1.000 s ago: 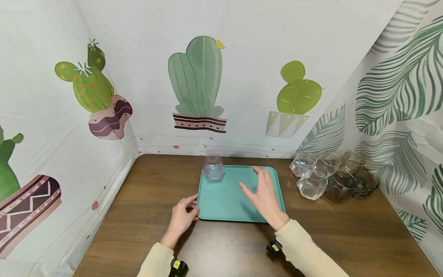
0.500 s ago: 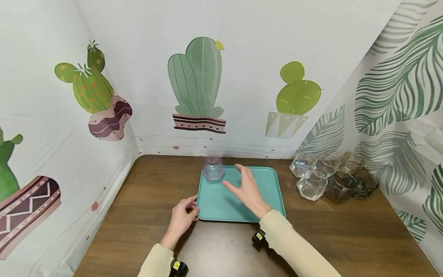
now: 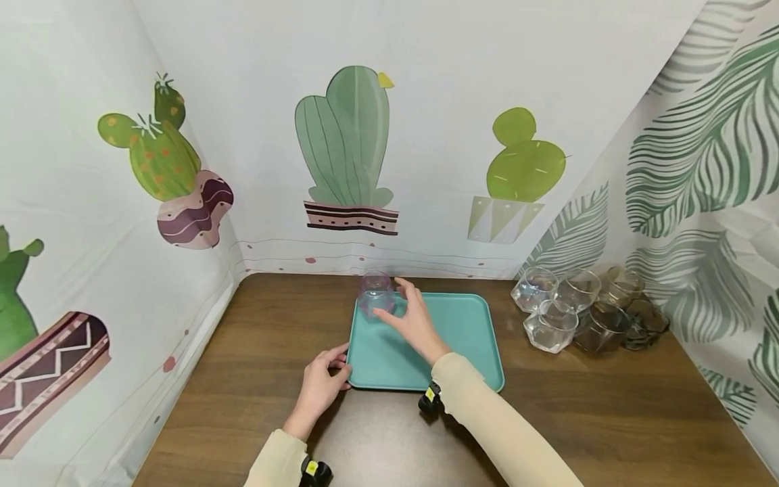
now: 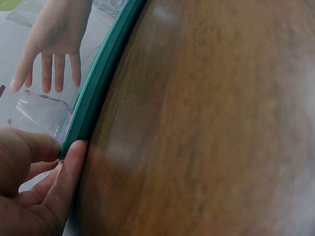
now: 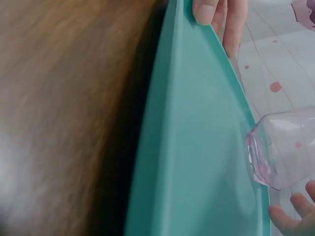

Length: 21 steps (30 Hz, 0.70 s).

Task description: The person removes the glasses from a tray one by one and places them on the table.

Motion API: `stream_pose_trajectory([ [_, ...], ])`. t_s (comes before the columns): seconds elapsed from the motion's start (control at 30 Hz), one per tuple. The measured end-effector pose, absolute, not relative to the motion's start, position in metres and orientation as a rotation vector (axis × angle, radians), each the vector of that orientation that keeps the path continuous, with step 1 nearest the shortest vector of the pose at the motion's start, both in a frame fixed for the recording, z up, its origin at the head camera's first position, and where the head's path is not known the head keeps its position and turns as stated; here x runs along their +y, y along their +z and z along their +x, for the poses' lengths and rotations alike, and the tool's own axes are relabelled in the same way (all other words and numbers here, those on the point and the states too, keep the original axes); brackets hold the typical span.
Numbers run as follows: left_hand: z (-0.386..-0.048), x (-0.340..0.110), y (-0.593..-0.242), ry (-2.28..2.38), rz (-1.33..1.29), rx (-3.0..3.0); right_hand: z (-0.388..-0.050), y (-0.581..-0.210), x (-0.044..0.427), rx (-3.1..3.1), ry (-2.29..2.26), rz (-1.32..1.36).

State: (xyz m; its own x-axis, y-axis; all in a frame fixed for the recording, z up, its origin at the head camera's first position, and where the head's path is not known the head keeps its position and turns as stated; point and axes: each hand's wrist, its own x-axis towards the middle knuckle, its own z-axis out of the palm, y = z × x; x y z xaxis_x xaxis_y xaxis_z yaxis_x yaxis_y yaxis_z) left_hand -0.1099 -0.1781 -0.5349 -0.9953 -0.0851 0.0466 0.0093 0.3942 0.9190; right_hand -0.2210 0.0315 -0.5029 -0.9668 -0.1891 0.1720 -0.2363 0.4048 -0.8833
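Note:
A teal rectangular tray [image 3: 426, 345] lies on the wooden table. My left hand [image 3: 322, 380] pinches its near left corner; the left wrist view shows thumb and fingers on the rim [image 4: 98, 78]. In the tray's far left corner stands a pinkish clear faceted glass [image 3: 376, 295], upright. My right hand [image 3: 414, 323] is over the tray just right of this glass, thumb and fingers spread apart. In the right wrist view, a gap shows between the fingertips [image 5: 280, 219] and the glass [image 5: 283, 147]. Whether the thumb touches the glass cannot be told.
Several similar glasses, clear [image 3: 550, 327] and smoky brown [image 3: 601, 328], stand close together on the table [image 3: 548, 412] at the right. A white cloth with printed cacti [image 3: 347, 149] hangs behind the table; leaf-printed cloth [image 3: 700, 149] hangs at the right.
My right hand has moved left across the tray to the pinkish glass, its fingers still spread. The left hand stays at the tray corner. Tray and glasses have not moved.

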Motion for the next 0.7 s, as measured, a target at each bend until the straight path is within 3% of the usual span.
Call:
stream_pose_trajectory([
  [0.7, -0.11, -0.178, -0.536, -1.688, 0.079, -2.554, -0.245, -0.502, 0.012, -2.686, 1.63, 0.479],
])
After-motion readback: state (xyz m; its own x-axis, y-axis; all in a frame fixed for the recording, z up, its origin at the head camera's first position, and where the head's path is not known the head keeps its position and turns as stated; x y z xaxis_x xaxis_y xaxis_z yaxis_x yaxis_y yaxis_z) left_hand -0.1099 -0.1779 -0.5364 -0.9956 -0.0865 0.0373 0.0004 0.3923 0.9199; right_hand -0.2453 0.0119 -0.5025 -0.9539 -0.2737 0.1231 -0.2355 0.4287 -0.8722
